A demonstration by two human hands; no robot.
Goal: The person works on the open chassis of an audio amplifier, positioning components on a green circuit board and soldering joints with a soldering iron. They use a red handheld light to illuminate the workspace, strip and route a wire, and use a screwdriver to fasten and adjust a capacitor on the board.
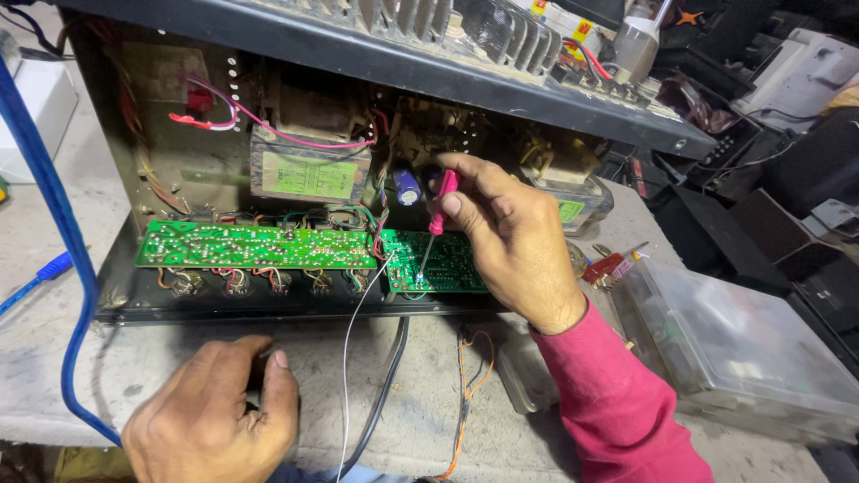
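At the far left a blue cable (54,206) is running down across the view and curling along the edge of the grey worktop (161,358), with a white box (40,107) sitting behind it. Just right of the cable, the left hand (215,416) is resting on the worktop near its front edge, fingers curled loosely under and thumb lying along the side, holding nothing that can be seen. Behind it an opened black metal chassis (358,54) is standing on the worktop, showing its insides: a long green circuit board (255,246) is lying along the bottom edge, a brown wrapped transformer (309,165) with a green label is sitting above it, and a pink wire (268,130) is looping across the transformer from a red connector (192,119). A thin white wire (349,358) and a black cable (389,376) are trailing from the chassis down over the worktop. Further right, a smaller green circuit board (443,264) is sitting beside the long one, with a blue capacitor (408,186) above it. The right hand (510,241), in a pink-red sleeve (617,411), is pinching a small screwdriver (436,219) with a pink handle between thumb and fingers; its thin metal shaft is slanting down, and the tip is touching the smaller board near its left edge. Orange wires (470,385) are hanging below that board. At the right, a clear plastic box (743,349) is lying on the worktop, and a red-handled tool (608,265) is lying just behind it.
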